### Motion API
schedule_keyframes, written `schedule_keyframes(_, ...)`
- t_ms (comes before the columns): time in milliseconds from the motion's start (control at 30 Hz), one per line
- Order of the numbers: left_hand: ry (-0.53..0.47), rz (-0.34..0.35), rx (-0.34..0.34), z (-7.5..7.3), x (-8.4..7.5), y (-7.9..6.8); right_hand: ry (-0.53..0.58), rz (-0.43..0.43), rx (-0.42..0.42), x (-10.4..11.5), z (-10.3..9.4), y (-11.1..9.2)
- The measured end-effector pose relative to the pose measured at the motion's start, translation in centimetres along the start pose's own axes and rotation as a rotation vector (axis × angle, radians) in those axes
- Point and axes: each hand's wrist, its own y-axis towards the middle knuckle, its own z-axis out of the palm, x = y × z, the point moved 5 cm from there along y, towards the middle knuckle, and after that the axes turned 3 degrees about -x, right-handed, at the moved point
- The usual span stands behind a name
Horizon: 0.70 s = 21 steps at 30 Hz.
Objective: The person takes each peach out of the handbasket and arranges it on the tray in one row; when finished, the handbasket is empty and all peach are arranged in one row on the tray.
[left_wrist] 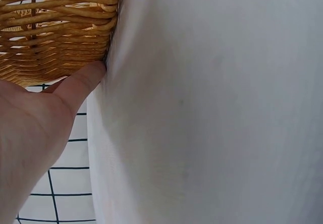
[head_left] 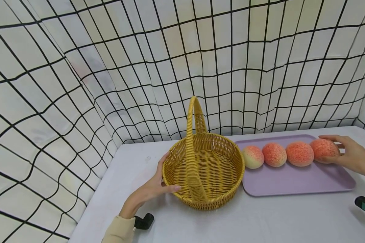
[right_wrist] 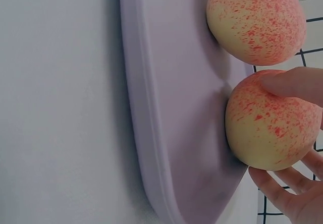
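A yellow wicker basket (head_left: 216,168) with a tall arched handle stands on the white table, with nothing inside. At its left side, my left hand (head_left: 153,185) holds it, thumb at the rim and fingers around the outer wall; in the left wrist view a fingertip touches the woven side (left_wrist: 60,37) low by the tabletop. Four-sided and lilac, a tray (head_left: 292,184) bears several peaches in a row. My right hand (head_left: 351,153) grips the rightmost peach (head_left: 323,150), thumb and fingers around it. Beside that fruit lies another peach (right_wrist: 257,22).
White cloth walls with a black grid (head_left: 225,67) rise behind and left of the table (head_left: 261,219). The basket stands close to the tray's left end. Black wrist-mounted devices (head_left: 144,221) show near both forearms.
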Motion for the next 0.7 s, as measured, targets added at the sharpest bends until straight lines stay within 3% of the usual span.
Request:
schedule_keyframes(233,0.009,-0.003,0.0,0.0,0.0,0.3,-0.005,-0.019,0.022,0.4,-1.4,0.5)
schedule_keyframes(433,0.009,0.003,0.007,-0.2,0.1,0.5,0.027,-0.004,-0.015,2.7,-2.6,0.6)
schedule_keyframes(700,0.008,0.001,0.016,-0.4,0.2,0.3,0.094,-0.207,-0.106,8.5,-2.1,-0.3)
